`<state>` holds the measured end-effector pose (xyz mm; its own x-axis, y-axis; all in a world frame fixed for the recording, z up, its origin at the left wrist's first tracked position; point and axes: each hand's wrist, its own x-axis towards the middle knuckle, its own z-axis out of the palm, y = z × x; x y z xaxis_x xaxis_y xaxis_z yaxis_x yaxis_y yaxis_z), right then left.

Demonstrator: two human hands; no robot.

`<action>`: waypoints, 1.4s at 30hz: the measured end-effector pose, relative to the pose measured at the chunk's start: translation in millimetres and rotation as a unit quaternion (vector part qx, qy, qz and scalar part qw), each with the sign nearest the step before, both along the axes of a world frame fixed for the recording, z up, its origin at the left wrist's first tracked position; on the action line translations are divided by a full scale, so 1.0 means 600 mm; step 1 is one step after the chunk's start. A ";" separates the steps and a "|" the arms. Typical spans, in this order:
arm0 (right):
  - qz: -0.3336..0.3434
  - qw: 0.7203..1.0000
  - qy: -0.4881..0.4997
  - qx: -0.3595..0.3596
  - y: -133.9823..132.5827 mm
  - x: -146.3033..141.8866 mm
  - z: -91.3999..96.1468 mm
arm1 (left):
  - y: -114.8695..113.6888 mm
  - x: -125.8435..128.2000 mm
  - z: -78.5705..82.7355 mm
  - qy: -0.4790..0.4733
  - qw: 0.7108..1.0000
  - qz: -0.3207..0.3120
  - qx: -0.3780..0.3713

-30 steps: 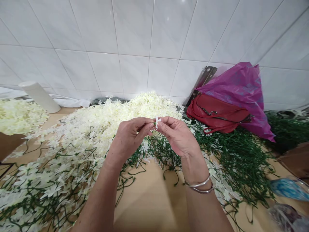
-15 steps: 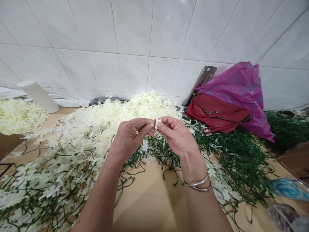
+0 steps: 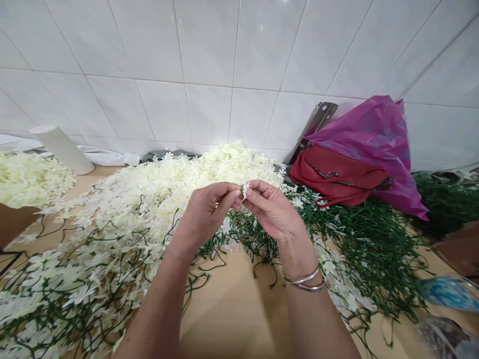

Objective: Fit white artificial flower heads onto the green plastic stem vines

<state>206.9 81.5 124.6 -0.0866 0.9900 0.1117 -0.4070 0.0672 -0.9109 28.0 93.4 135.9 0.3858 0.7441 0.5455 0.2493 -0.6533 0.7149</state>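
My left hand (image 3: 208, 212) and my right hand (image 3: 274, 209) meet in the middle of the view, fingertips pinched together on one small white artificial flower (image 3: 245, 188). Both hands hover above a wooden table (image 3: 232, 309). Behind them lies a big heap of loose cream-white flowers (image 3: 179, 174). Under and to the right of the hands lies a tangle of bare green plastic stems (image 3: 359, 244). At the left, stems with white flowers on them (image 3: 75, 279) spread over the table. Two metal bangles (image 3: 305, 280) sit on my right wrist.
A red handbag (image 3: 337, 174) and a purple plastic bag (image 3: 370, 139) lean on the white tiled wall at the right. A white tube (image 3: 62, 148) lies at the back left beside another flower pile (image 3: 30, 179). A blue object (image 3: 447, 293) sits at the right edge.
The hands have stayed pinched on the small flower, with only slight finger movement. The view has shifted a little.
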 end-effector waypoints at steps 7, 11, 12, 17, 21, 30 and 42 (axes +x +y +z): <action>0.041 0.999 0.007 -0.007 -0.001 0.011 -0.001 | -0.004 0.003 0.006 -0.009 0.998 -0.029 -0.047; 0.050 0.999 0.011 -0.004 -0.001 0.009 -0.002 | -0.006 -0.001 0.008 -0.001 0.999 -0.023 -0.049; 0.049 0.999 0.013 -0.003 -0.001 0.008 -0.003 | -0.006 -0.001 0.008 0.003 0.999 -0.020 -0.045; 0.046 0.999 0.024 -0.007 0.002 0.006 -0.008 | -0.007 -0.005 0.013 0.031 0.999 -0.010 -0.021; 0.049 0.999 0.019 -0.002 0.002 0.006 -0.010 | -0.007 -0.007 0.014 0.038 0.999 -0.013 -0.001; 0.068 0.998 -0.015 0.009 -0.002 0.016 -0.008 | -0.001 -0.009 0.009 0.049 0.997 -0.038 0.037; 0.065 0.998 -0.006 0.020 0.007 0.011 -0.015 | 0.002 -0.013 0.003 0.045 0.997 -0.029 0.062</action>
